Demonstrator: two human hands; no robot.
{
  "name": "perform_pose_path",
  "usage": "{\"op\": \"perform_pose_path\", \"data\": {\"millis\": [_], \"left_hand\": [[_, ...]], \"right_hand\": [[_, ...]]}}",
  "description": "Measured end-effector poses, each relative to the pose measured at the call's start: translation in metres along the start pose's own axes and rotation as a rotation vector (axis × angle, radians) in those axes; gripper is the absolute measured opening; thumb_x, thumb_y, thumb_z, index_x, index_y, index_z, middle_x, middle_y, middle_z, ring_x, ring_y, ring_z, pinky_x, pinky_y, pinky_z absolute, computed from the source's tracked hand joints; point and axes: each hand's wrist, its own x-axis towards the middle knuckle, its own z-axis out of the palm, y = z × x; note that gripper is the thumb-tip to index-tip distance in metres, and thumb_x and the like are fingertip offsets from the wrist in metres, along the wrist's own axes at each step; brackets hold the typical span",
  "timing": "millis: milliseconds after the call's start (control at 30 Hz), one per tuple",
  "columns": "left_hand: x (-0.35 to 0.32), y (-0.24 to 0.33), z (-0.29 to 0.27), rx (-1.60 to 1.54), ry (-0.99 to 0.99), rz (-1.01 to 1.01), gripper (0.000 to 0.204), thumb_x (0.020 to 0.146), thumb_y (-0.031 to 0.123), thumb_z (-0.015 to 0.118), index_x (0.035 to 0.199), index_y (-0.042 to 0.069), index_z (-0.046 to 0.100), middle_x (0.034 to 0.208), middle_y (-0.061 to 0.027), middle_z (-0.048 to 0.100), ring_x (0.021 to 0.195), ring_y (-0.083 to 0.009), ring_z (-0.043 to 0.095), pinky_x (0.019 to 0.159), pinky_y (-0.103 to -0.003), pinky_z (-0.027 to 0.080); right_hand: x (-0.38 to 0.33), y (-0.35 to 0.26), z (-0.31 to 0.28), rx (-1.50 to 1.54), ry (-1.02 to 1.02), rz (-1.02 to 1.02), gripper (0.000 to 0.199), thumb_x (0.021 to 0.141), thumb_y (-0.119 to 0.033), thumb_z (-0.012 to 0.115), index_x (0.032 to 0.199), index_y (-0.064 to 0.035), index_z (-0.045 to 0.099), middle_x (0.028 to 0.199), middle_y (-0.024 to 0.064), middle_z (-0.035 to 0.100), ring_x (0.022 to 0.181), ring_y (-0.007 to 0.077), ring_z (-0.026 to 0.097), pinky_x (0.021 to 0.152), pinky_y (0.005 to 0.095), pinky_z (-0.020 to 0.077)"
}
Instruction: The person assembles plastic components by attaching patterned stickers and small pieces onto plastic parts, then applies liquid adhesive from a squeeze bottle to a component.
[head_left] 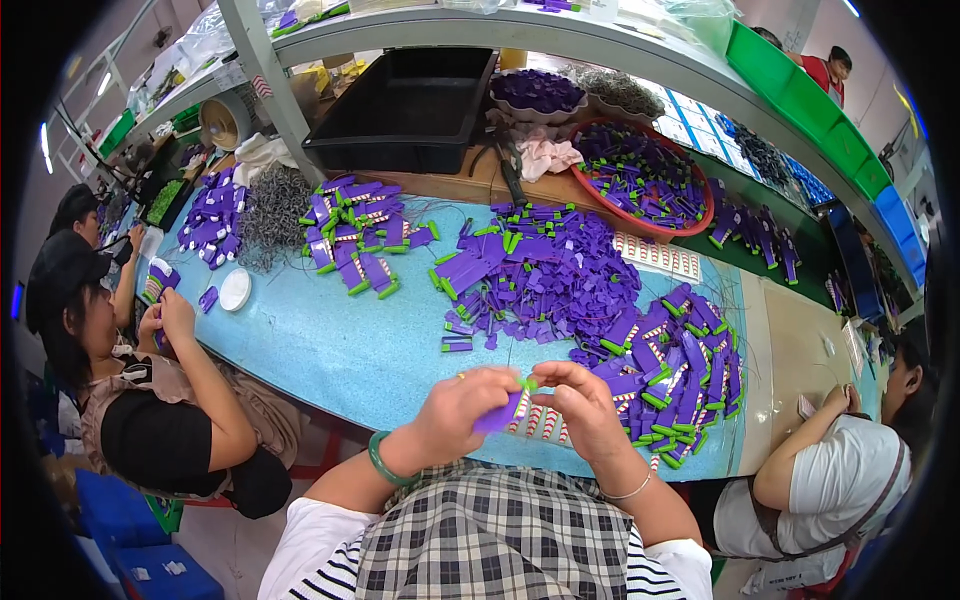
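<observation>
Two hands work a small purple piece over the near edge of a blue surface.

The left hand (462, 408), a green bangle at its wrist, has its grip closed on a flat purple piece (500, 412); the right hand (582, 402) pinches the green tip (528, 384) at that piece's upper end, so both grips are narrow and holding it, just above the near edge of the blue surface (340, 350). Just right of the hands lies a heap of finished purple-and-green pieces (675, 365). Beyond the hands sits a loose pile of purple parts (545, 272), and further left another cluster of purple-and-green pieces (362, 235) beside a tangle of grey wire (272, 208). At the far side stand a black tray (410, 105) and a red bowl (642, 180) of purple parts. A co-worker sits on either side.
</observation>
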Motion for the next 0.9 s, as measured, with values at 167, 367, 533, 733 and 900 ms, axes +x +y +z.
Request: {"op": "perform_pose_path", "data": {"millis": [167, 367, 533, 733, 900], "left_hand": [[0.001, -0.001, -0.001, 0.382, 0.024, 0.428, 0.019, 0.065, 0.005, 0.068, 0.078, 0.004, 0.054, 0.095, -0.0117, 0.056, 0.095, -0.028, 0.06, 0.074, -0.038, 0.056], [-0.006, -0.005, 0.004, 0.336, 0.01, 0.574, 0.019, 0.066, -0.006, 0.067, 0.079, 0.004, 0.057, 0.094, -0.009, 0.057, 0.088, -0.0253, 0.062, 0.069, -0.029, 0.057], [-0.013, -0.001, 0.005, 0.302, -0.002, 0.589, 0.016, 0.068, -0.005, 0.066, 0.08, 0.003, 0.06, 0.094, -0.0091, 0.057, 0.087, -0.0248, 0.062, 0.069, -0.029, 0.057], [-0.017, -0.001, 0.005, 0.373, 0.02, 0.565, 0.015, 0.067, 0.003, 0.067, 0.081, 0.001, 0.062, 0.09, -0.0109, 0.059, 0.087, -0.0261, 0.063, 0.068, -0.032, 0.058], [-0.023, -0.009, 0.014, 0.34, 0.013, 0.477, 0.014, 0.066, 0.001, 0.066, 0.08, -0.001, 0.062, 0.088, -0.0128, 0.06, 0.079, -0.0275, 0.064, 0.067, -0.033, 0.058]], "right_hand": [[0.003, -0.002, 0.015, -0.041, -0.021, 0.042, 0.014, 0.086, -0.009, 0.06, 0.096, -0.0007, 0.061, 0.092, 0.0032, 0.062, 0.085, 0.0088, 0.056, 0.077, 0.0242, 0.0449], [0.006, 0.002, 0.014, 0.01, -0.035, 0.13, 0.01, 0.087, -0.011, 0.061, 0.078, -0.0052, 0.061, 0.074, -0.0022, 0.059, 0.067, 0.0047, 0.052, 0.062, 0.0208, 0.0416], [0.005, 0.002, 0.016, 0.056, -0.117, 0.293, 0.018, 0.088, -0.016, 0.061, 0.073, -0.0078, 0.061, 0.07, -0.0034, 0.057, 0.062, 0.0034, 0.048, 0.055, 0.0203, 0.0385], [-0.01, 0.001, 0.02, -0.062, -0.131, 0.441, 0.028, 0.091, -0.023, 0.056, 0.069, -0.0063, 0.063, 0.07, 0.0006, 0.061, 0.06, 0.0068, 0.053, 0.056, 0.0227, 0.0421], [-0.026, 0.007, -0.009, -0.154, -0.335, 0.378, 0.026, 0.091, -0.019, 0.055, 0.074, -0.001, 0.063, 0.075, 0.0054, 0.063, 0.069, 0.0108, 0.057, 0.064, 0.0244, 0.045]]}}
